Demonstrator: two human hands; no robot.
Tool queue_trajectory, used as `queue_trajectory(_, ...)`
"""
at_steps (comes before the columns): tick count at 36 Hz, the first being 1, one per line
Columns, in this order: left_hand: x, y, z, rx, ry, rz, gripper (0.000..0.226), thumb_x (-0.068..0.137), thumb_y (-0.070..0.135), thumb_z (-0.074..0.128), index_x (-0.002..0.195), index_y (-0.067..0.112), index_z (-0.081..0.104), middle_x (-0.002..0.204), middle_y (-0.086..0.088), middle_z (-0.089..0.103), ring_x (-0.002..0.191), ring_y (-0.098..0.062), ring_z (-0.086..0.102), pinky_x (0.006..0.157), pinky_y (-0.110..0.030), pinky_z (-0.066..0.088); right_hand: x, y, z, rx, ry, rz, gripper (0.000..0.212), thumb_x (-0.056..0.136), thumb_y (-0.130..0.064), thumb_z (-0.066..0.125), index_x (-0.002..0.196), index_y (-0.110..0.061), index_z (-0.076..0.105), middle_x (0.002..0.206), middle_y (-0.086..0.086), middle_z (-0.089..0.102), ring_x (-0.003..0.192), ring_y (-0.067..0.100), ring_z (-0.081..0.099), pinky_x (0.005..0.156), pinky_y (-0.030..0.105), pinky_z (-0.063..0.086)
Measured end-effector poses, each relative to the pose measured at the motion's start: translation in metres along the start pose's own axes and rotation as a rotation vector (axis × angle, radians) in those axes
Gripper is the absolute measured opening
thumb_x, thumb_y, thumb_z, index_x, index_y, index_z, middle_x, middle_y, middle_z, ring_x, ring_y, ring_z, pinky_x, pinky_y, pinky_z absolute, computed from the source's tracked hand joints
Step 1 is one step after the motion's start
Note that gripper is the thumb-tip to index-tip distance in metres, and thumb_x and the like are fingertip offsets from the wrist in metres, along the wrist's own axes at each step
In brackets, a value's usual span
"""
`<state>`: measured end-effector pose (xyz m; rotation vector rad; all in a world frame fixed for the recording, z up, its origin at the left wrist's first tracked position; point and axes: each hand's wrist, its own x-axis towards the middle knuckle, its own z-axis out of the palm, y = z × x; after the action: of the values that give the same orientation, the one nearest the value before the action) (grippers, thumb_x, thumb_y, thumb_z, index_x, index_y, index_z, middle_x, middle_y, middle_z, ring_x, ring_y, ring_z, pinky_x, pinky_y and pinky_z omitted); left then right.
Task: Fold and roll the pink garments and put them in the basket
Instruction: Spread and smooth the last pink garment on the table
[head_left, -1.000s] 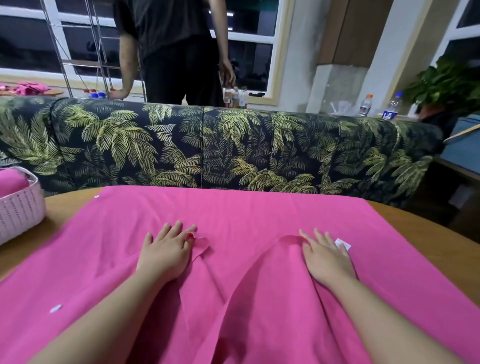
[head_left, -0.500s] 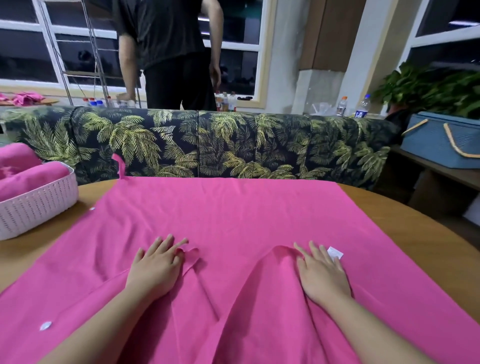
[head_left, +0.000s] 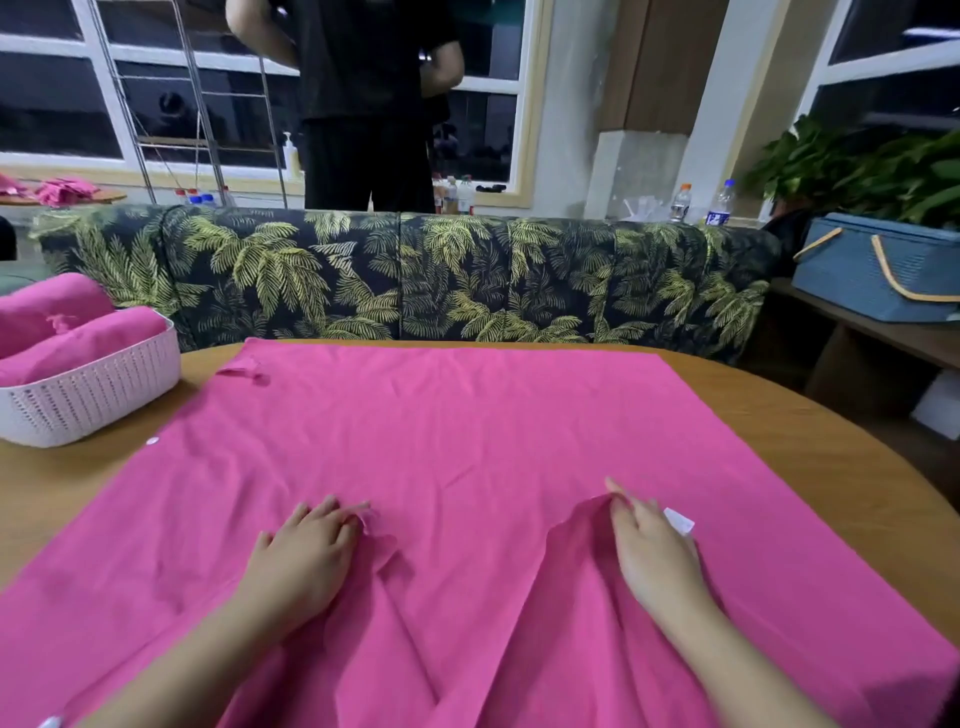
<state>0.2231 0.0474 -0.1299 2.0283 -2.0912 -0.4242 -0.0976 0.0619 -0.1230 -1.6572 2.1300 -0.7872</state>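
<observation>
Hands flat on pink cloth

Forearms are seen reaching in from the near edge over a pink garment (head_left: 467, 441), which is spread wide across the round wooden table (head_left: 810, 441). The left hand (head_left: 304, 558) is laid palm down on the fabric, fingers straight and slightly spread, with a small raised fold just beside its fingertips. The right hand (head_left: 654, 551) is likewise laid flat with fingers extended, and a lifted edge of cloth is touched by its inner fingers; nothing is gripped by either hand. A small white label (head_left: 679, 520) is seen just beside the right hand. A white button (head_left: 152, 441) is seen on the garment's left edge. Farther left, a white perforated basket (head_left: 88, 400) is set on the table, and rolled pink garments (head_left: 78, 338) are held inside it. Beyond the table, a palm-print sofa (head_left: 415, 280) is seen, and behind it a person in dark clothes (head_left: 363, 104) is standing before the windows
</observation>
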Motion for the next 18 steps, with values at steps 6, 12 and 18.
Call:
queue_trajectory(6, 0.055, 0.031, -0.067, -0.34, 0.256, 0.047, 0.034, 0.101, 0.006, 0.032, 0.119, -0.003, 0.059, 0.129, -0.018, 0.058, 0.121, -0.034, 0.053, 0.095, -0.031, 0.036, 0.054, -0.046, -0.021, 0.317, 0.178, -0.095, 0.04, 0.105, -0.03, 0.029, 0.141, -0.037, 0.043, 0.15, -0.004, 0.04, 0.141, 0.018, 0.032, 0.117, 0.041, 0.023)
queue_trajectory(12, 0.135, 0.055, -0.152, -0.552, 0.65, -0.074, 0.035, 0.101, 0.01, 0.03, 0.118, -0.008, 0.055, 0.122, -0.031, 0.056, 0.112, -0.04, 0.051, 0.087, -0.037, 0.036, 0.14, -0.087, -0.058, 0.434, 0.305, -0.045, 0.042, 0.106, -0.032, 0.023, 0.143, -0.025, 0.043, 0.144, 0.002, 0.048, 0.133, 0.024, 0.043, 0.103, 0.03, 0.032)
queue_trajectory(18, 0.211, 0.041, -0.177, -0.639, 0.845, -0.175, 0.037, 0.102, 0.017, 0.029, 0.12, -0.003, 0.054, 0.125, -0.026, 0.056, 0.114, -0.039, 0.052, 0.094, -0.04, 0.038, 0.228, -0.07, -0.071, 0.382, 0.4, 0.098, 0.042, 0.105, -0.03, 0.023, 0.141, -0.023, 0.044, 0.141, 0.009, 0.049, 0.128, 0.031, 0.046, 0.102, 0.038, 0.035)
